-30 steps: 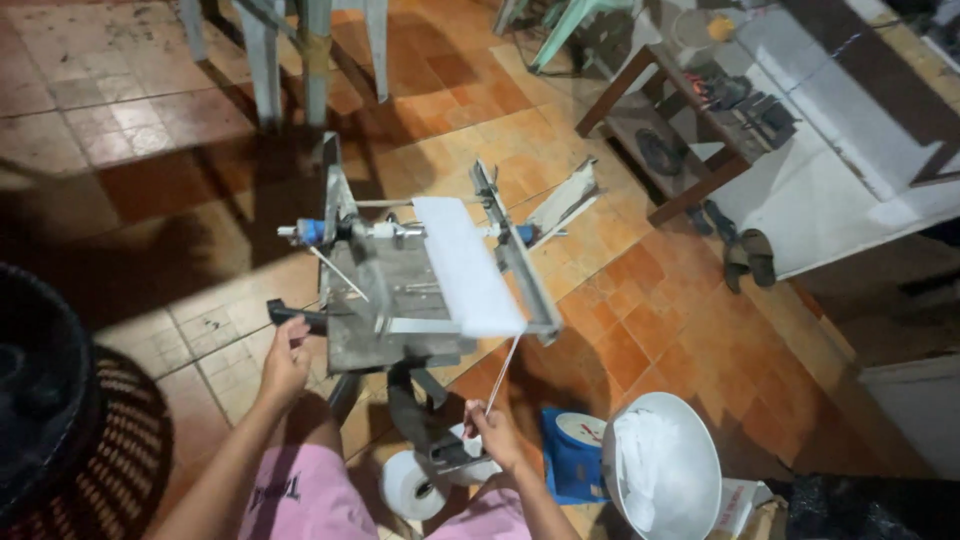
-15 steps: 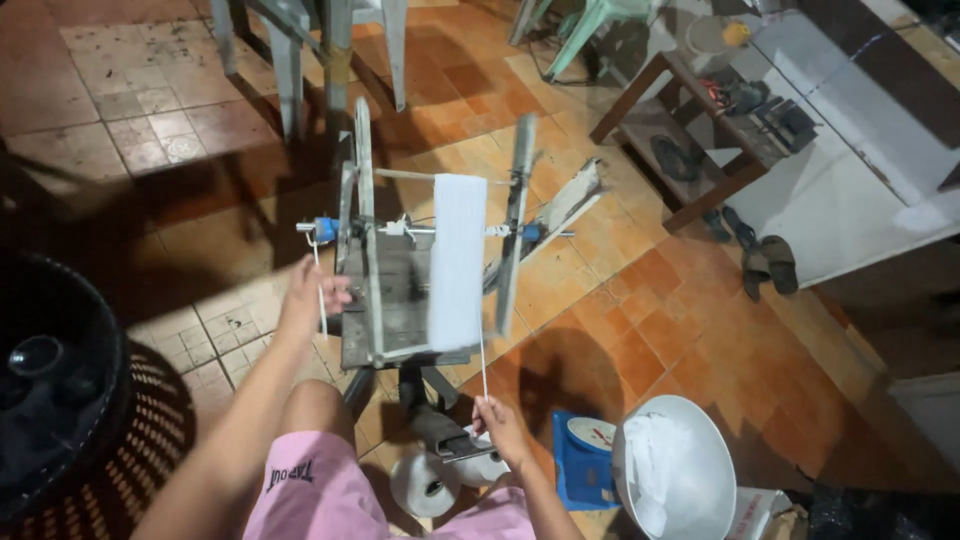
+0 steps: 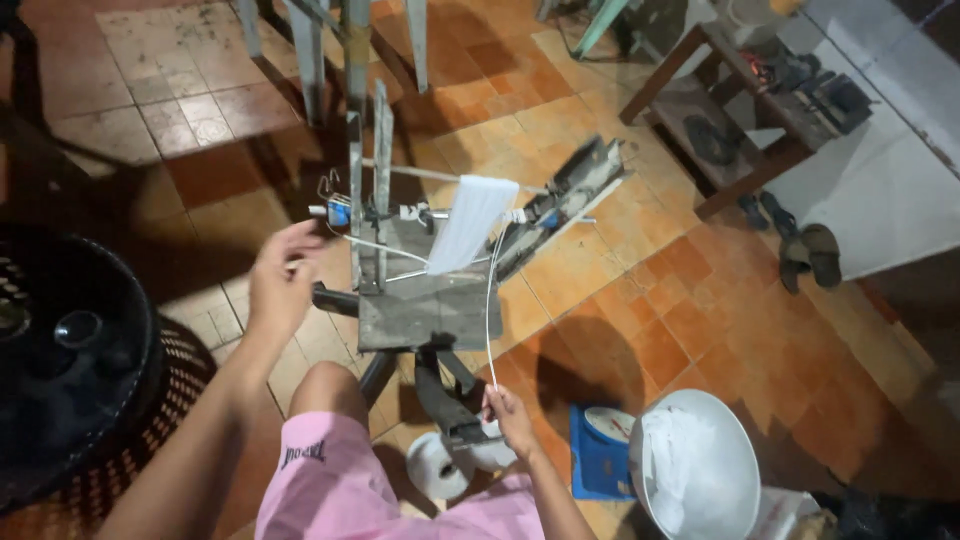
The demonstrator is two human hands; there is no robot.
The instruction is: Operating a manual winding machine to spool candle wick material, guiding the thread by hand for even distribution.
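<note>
The winding frame [image 3: 440, 240] has swung round again since half a second back: its two long arms stood nearly upright then, and now one tilts away to the right and the band of white tape [image 3: 470, 222] wrapped on it hangs at a slant. The left hand [image 3: 280, 285] has dropped from the blue end of the axle and hovers beside the frame's left side, fingers loosely open, holding nothing that I can see. The right hand [image 3: 508, 412] sits low, just above the knee, pinched shut on the white strand [image 3: 490, 310], which runs taut from that grip straight up to the tape on the frame. So the frame is turning and the strand is feeding on, by the look of it. Under the right hand lie two white rolls [image 3: 440, 465]; to its right, a white bowl [image 3: 695, 470] with white stuff in it. A dark basket [image 3: 70, 370] stands at the left.
</note>
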